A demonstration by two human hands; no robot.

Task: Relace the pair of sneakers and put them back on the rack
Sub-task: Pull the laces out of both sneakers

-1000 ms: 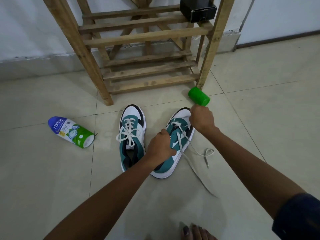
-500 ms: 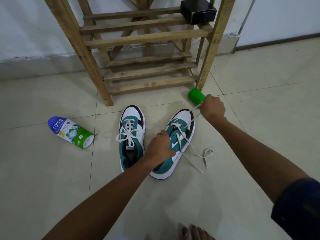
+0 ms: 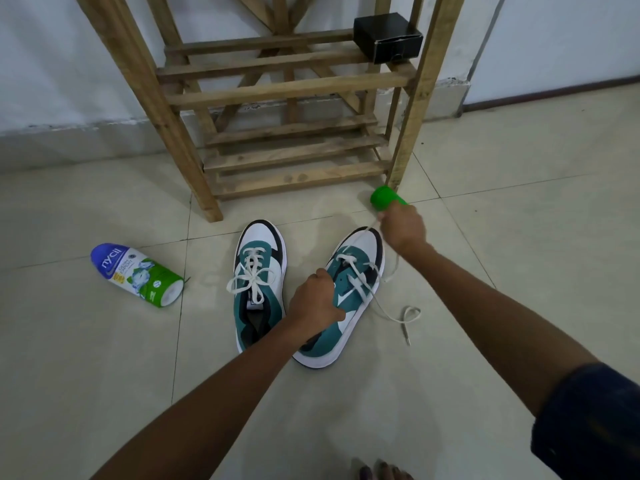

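Left hand (image 3: 317, 299) grips the right sneaker (image 3: 341, 299) at frame centre; right hand (image 3: 403, 228) pinches its lace (image 3: 360, 237) taut, beyond the toe.

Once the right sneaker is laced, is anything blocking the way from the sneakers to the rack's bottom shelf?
Nothing visible lies on the floor between the sneakers and the rack; its bottom shelf slats look bare. A green cylinder lies by the rack's right front leg, off to the side. The black box sits on a higher shelf.

Teal-white sneakers (image 3: 259, 285) — floor, before rack (image 3: 284, 88)
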